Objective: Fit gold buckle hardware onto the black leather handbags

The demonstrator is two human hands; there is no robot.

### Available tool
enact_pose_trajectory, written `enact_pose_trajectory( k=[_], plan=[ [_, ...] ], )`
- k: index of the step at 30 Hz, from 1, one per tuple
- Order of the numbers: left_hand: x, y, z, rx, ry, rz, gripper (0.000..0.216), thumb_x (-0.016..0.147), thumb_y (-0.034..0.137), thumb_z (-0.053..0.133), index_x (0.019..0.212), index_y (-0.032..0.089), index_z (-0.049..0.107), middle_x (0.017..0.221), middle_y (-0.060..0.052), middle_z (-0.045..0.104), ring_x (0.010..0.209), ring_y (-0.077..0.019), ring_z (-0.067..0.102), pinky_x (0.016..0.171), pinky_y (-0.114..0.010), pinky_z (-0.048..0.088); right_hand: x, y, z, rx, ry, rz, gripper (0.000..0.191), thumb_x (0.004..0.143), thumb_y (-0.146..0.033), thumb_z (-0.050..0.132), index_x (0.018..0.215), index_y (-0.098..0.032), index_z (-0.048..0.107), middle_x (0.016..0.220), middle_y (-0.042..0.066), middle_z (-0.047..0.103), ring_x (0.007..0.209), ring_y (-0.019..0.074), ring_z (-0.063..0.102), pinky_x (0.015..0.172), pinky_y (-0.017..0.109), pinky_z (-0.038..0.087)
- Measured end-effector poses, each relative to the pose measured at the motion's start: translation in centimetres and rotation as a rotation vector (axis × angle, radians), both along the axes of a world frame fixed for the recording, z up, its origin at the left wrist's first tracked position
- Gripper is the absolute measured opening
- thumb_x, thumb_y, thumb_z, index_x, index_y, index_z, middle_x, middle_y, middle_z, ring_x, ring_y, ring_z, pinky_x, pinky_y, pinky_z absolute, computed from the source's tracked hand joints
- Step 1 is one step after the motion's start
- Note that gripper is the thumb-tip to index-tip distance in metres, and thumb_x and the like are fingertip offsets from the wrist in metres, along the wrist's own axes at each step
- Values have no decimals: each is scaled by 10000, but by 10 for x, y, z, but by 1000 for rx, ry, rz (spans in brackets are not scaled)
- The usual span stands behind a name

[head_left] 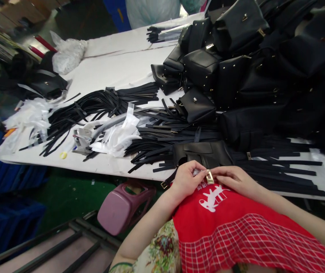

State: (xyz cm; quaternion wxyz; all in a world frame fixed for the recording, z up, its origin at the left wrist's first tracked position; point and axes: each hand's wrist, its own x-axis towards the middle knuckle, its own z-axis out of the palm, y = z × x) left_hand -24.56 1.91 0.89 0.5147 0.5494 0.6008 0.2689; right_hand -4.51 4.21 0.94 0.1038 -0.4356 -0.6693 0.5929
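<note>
Clasp: gold, rectangular, open in the middle; between the two hands, before the red apron.
Left hand: fingers curled, thumb and forefinger pinched narrow on the clasp's left side.
Right hand: fingertips at the clasp's upper right; pinching or only steadying, cannot tell.
Bag: black, on the table just beyond both hands; any join to the clasp is hidden by fingers.
Loose end: gold-tipped, past the table edge, beside the left forearm.
Straps: black, fanned left of the bag.
Pile: black bags, farther right.
Handling (my judgement): grip the clasp by its rim, square to the fingers; light pressure should spare the shiny face. Keep the loose end from snagging.
</note>
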Motion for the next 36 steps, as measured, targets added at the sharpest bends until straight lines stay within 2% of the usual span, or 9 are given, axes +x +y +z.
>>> enact_pose_trajectory(
  k=[3,7,12,16,19,24,29,33,36],
  plan=[
    [5,0,-4,5,2,-8,111,806,285,681,782,178,694,782,-23,723,722,-142,660,710,-245,497,-1,-7,-4,-164,21,-136,320,809,-434,617,993,-179,679,829,49,729,710,189,665,621,278,513],
    [10,2,-4,-25,-46,-57,156,855,319,630,851,183,706,744,-15,717,626,-122,646,641,-229,504,-7,-10,-12,-258,56,-357,348,730,-480,693,921,-194,640,858,66,738,759,209,692,702,310,550],
    [9,10,6,154,39,-74,212,911,280,550,905,182,737,782,-41,720,713,-141,655,696,-244,512,-5,-7,-12,-144,25,-315,294,767,-435,668,952,-206,668,834,44,724,689,180,651,642,299,521],
    [9,16,11,241,109,-127,136,859,213,627,908,211,755,809,-23,723,743,-136,647,726,-242,505,-5,-7,-11,-46,-7,-282,291,809,-444,618,968,-206,674,785,31,702,630,159,596,588,287,476],
    [9,20,12,274,186,-179,114,840,227,662,902,220,757,830,-17,725,763,-140,645,740,-248,497,-6,-8,-10,52,-19,-239,264,835,-425,593,950,-204,683,743,25,671,600,147,544,568,281,440],
    [5,31,17,265,290,-380,101,830,269,680,867,212,755,796,-17,706,746,-151,632,722,-256,479,-4,-8,-8,198,-40,-162,202,872,-347,572,955,-222,706,791,30,656,699,161,576,649,284,446],
    [3,37,22,260,316,-476,103,843,253,658,821,190,736,777,-18,686,753,-152,619,725,-253,468,-2,-8,-4,275,-31,-133,179,883,-294,562,959,-236,712,821,25,664,758,159,604,689,273,449],
    [1,32,24,222,314,-509,125,863,264,630,818,185,717,811,-28,690,791,-164,618,766,-267,468,-3,-7,-4,272,-53,-165,201,865,-332,564,915,-220,724,790,39,671,723,168,603,645,281,446],
    [-2,24,26,146,273,-479,110,848,272,650,802,189,705,805,-22,695,767,-158,618,774,-269,471,-6,-6,-6,170,-25,-229,212,807,-358,600,883,-207,728,806,49,696,714,182,619,632,291,462]
  ],
)
